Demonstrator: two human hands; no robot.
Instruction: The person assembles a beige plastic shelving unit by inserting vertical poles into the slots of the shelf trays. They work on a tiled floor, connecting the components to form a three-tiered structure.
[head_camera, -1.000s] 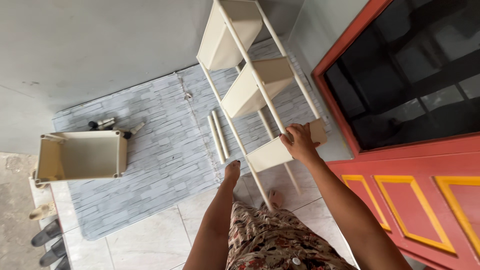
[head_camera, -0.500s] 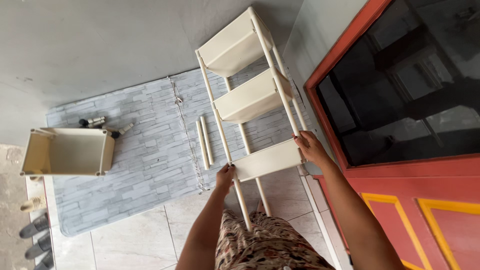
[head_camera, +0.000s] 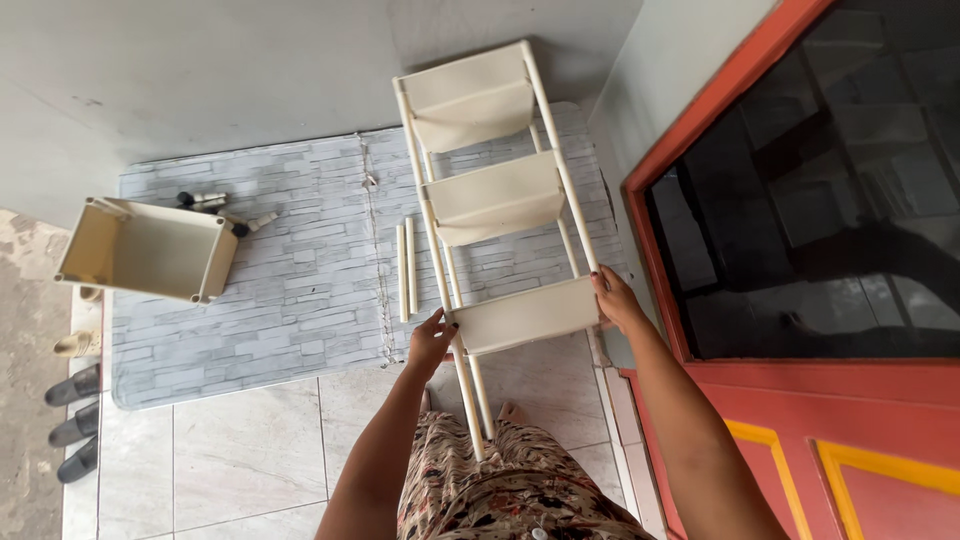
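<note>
A cream shelf rack (head_camera: 492, 190) with three tiers and round white posts stands tilted over a grey brick-pattern mat (head_camera: 300, 260). My left hand (head_camera: 432, 340) grips the rack's left post beside the nearest tier (head_camera: 520, 315). My right hand (head_camera: 615, 298) holds the right end of that same tier, against the right post. Two loose white tubes (head_camera: 406, 268) lie side by side on the mat just left of the rack.
A separate cream tray (head_camera: 145, 250) lies on the mat's left end with small dark fittings (head_camera: 205, 200) behind it. Dark slippers (head_camera: 72, 420) sit at the far left edge. A red door with a dark glass pane (head_camera: 830, 220) fills the right side.
The rack has swung more upright and shifted left in view. My left hand rose from hanging free to grip the left post. My right hand stays on the nearest tier.
</note>
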